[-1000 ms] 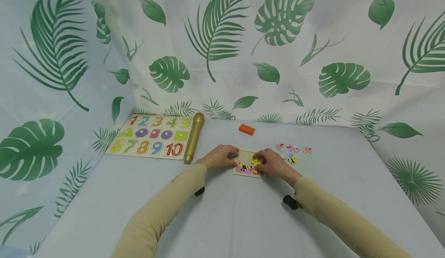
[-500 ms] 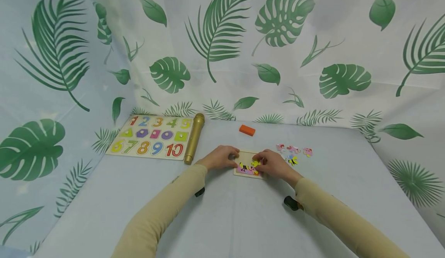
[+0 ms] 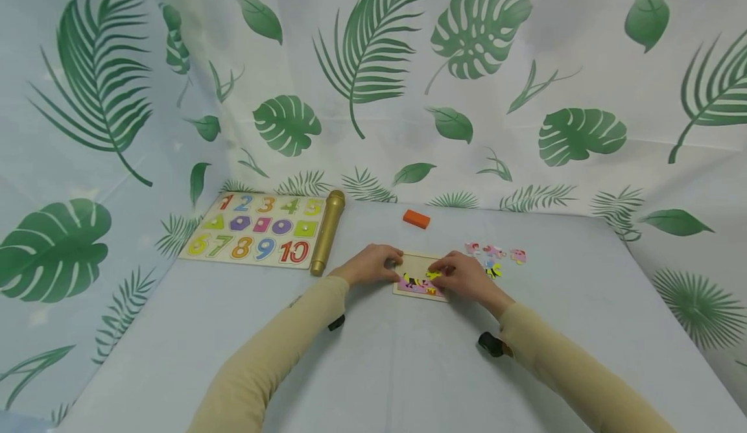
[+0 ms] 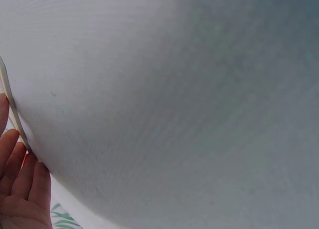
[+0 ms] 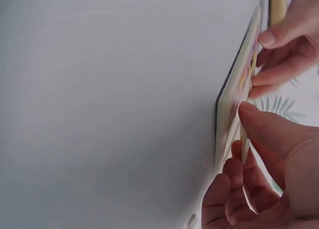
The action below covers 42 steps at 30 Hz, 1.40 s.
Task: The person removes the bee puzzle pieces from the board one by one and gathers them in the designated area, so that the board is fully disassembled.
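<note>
A small wooden jigsaw puzzle board (image 3: 415, 262) lies in front of me, with bee-patterned pieces (image 3: 413, 282) along its near side and bare wood behind them. My left hand (image 3: 371, 264) holds the board's left edge between thumb and fingers; its fingertips (image 4: 41, 169) touch the rim in the left wrist view. At the board's right side, my right hand (image 3: 465, 279) pinches a yellow puzzle piece (image 3: 433, 275) between thumb and fingers, partly hidden by them. The right wrist view shows this piece edge-on (image 5: 245, 150), tilted at the board's surface.
Several loose puzzle pieces (image 3: 493, 251) lie right of the board, one partly behind my right hand. An orange block (image 3: 416, 219) sits behind it. To the left are a gold microphone (image 3: 328, 232) and a number puzzle board (image 3: 251, 229). A leaf-patterned cloth (image 3: 373, 96) rises behind the table.
My right hand has shifted slightly right and turned the yellow piece, of which less shows now. The left hand stays at the board's left edge.
</note>
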Motion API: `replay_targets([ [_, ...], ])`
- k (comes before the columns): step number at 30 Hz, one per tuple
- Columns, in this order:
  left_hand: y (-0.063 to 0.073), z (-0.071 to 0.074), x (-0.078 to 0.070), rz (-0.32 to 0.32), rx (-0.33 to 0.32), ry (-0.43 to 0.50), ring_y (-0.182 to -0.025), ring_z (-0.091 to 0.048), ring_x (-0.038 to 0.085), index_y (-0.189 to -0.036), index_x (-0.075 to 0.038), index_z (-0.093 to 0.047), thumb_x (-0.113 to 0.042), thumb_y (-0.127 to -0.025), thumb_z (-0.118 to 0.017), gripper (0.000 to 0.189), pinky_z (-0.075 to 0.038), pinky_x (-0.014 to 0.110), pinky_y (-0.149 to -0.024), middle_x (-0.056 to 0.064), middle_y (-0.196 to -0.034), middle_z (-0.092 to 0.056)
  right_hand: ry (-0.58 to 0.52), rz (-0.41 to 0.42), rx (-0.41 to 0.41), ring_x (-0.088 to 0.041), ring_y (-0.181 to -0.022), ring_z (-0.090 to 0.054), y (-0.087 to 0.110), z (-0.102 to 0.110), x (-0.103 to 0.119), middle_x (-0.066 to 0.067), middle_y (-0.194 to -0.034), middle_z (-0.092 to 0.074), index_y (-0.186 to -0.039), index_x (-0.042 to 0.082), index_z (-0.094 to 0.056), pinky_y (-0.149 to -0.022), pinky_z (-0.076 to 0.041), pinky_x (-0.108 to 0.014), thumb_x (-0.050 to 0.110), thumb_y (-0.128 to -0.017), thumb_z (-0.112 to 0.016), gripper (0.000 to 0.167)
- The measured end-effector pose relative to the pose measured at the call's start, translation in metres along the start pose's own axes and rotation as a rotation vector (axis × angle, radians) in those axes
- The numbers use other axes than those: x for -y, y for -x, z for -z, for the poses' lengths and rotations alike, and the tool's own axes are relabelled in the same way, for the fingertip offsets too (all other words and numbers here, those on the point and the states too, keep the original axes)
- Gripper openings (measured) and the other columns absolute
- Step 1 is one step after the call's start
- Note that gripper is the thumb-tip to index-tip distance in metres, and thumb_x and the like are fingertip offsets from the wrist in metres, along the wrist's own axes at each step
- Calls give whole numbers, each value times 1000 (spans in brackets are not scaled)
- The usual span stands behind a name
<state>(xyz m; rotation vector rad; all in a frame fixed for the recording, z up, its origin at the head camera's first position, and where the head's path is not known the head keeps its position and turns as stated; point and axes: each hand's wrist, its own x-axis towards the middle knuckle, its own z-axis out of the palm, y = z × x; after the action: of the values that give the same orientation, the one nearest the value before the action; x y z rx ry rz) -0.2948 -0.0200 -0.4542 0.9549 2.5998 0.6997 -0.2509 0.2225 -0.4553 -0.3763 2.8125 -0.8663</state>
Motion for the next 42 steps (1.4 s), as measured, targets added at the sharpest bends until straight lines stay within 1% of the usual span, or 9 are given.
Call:
replay_targets([
  [4,-1,-1,0,-9,-6,3,-133,-47,22,-123,-5,-66,-24,-88,-75,42,-35,31,-112,7,-141,-54,-36,-26,-69,-22,-90,-52,11,6,-11,-5,-104,-62,-111,12,-74,-70,-44,-31,22,-87,-75,26],
  [8,0,-2,0,-8,-14,4,-133,-47,22,-123,-4,-66,-24,-87,-75,42,-35,30,-112,6,-141,-54,-34,-47,-143,-24,-90,-52,23,18,-24,-8,-103,-62,-114,10,-73,-67,-45,-31,20,-88,-74,28],
  [11,2,-1,0,-1,-15,4,-133,-47,21,-124,-4,-65,-23,-87,-75,42,-35,30,-112,6,-141,-54,-23,-97,-186,-25,-90,-52,31,30,-38,-10,-105,-61,-117,8,-71,-65,-45,-30,21,-89,-72,30],
  [17,3,-1,0,-4,-17,2,-133,-47,21,-124,-4,-65,-23,-87,-75,42,-35,30,-112,6,-141,-54,-40,-210,-228,-29,-95,-51,46,52,-69,-16,-112,-57,-122,3,-67,-66,-44,-31,24,-91,-70,38],
  [20,3,-2,0,-8,-18,-2,-133,-47,21,-124,-4,-65,-24,-87,-75,42,-34,30,-112,6,-141,-54,-34,-243,-225,-30,-94,-50,52,62,-84,-17,-112,-56,-123,2,-66,-66,-43,-32,26,-91,-70,40],
  [25,2,-2,1,-5,-14,5,-133,-46,20,-124,-5,-65,-24,-87,-75,43,-34,30,-112,5,-142,-54,-18,-271,-178,-32,-94,-47,59,74,-100,-20,-112,-55,-124,0,-65,-67,-40,-33,29,-91,-71,45],
  [29,2,-1,0,-2,-13,-2,-133,-46,21,-124,-5,-65,-24,-87,-75,43,-34,30,-112,6,-142,-54,-7,-255,-126,-31,-93,-47,59,77,-106,-20,-112,-55,-122,1,-66,-68,-42,-32,29,-90,-71,44],
  [34,1,-1,1,-1,-11,-7,-133,-46,21,-124,-5,-65,-24,-88,-75,43,-34,30,-113,6,-142,-54,-13,-227,-61,-33,-98,-48,56,75,-109,-20,-113,-55,-121,3,-67,-74,-46,-36,28,-91,-71,39],
  [42,1,-2,1,7,-7,-4,-134,-46,21,-125,-5,-65,-24,-88,-74,43,-34,30,-113,5,-142,-53,-44,-247,-44,-39,-104,-47,54,74,-111,-25,-121,-52,-123,3,-65,-83,-48,-46,25,-91,-70,39],
])
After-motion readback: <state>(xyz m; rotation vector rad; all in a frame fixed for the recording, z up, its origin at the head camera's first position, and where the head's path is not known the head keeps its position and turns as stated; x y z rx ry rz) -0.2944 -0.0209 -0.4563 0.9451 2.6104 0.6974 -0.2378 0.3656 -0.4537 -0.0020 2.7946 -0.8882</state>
